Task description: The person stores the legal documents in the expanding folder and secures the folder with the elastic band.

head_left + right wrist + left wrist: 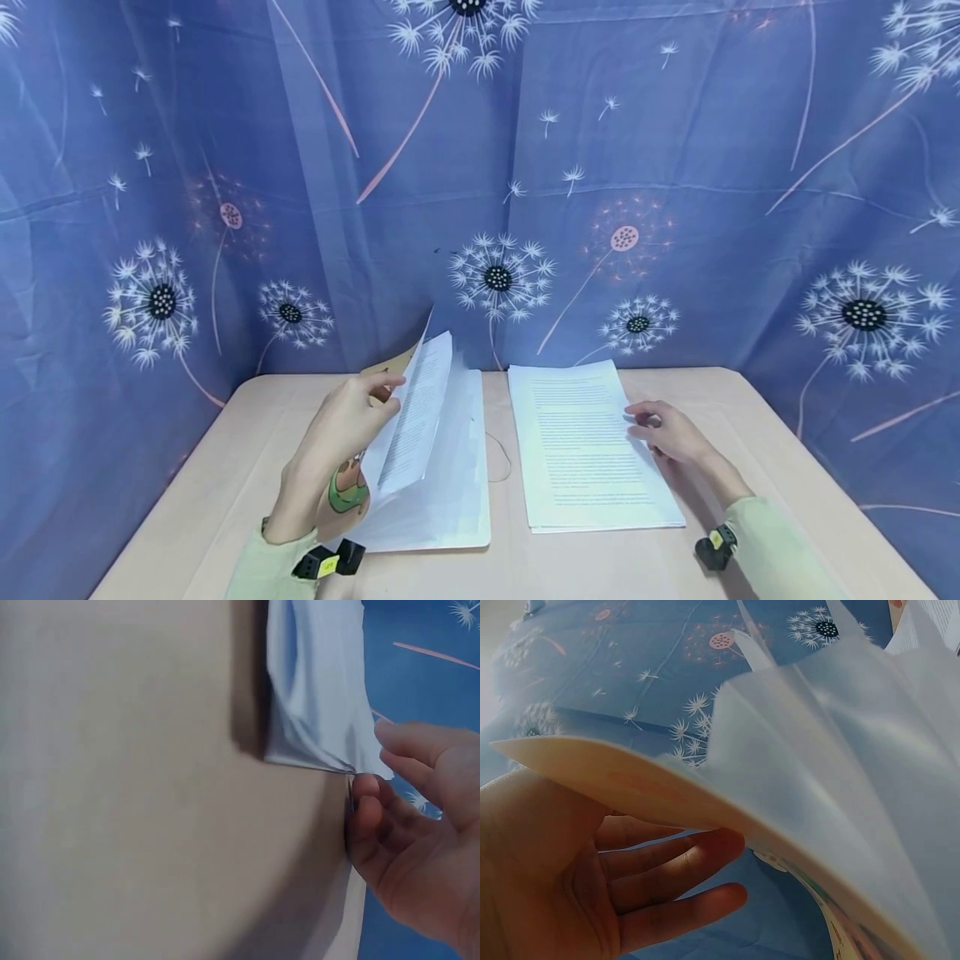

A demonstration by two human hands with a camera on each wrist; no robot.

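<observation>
A person's L grip (341,425) is supporting the cartoon-printed front cover (348,493) of a folder (459,508) on the L side of the bench (585,571); its fingers are lying loosely extended against the cover, thumb & index showing apart in the head view. The R grip (678,435) is reaching the R edge of a paper stack (588,450), approx. centre-R of the bench; its fingers are curling at that edge, but I'm not managing to tell if they're pinching any sheets or just touching. For doing this well, IMO the L grip is needing only light, steady support, so the leaves are standing apart w/o creasing; the R grip is prob. wanting its fingertips under the edge & thumb on top, lifting rather than dragging, since loose sheets are likely skewing easily. In the R wrist view the sheets are bowing apart a bit, so squaring the edges is seeming worthwhile. Re containers: the folder is the only 1 showing, w/ its leaves fanning upright & leaning. Clear sleeves (810,757) are rising beside the cover, glare hiding much; at least 1 printed sheet (420,408) is showing among the leaves, its text too small for reading. The stack is lying outside the folder, just beside it, text side facing up.
</observation>
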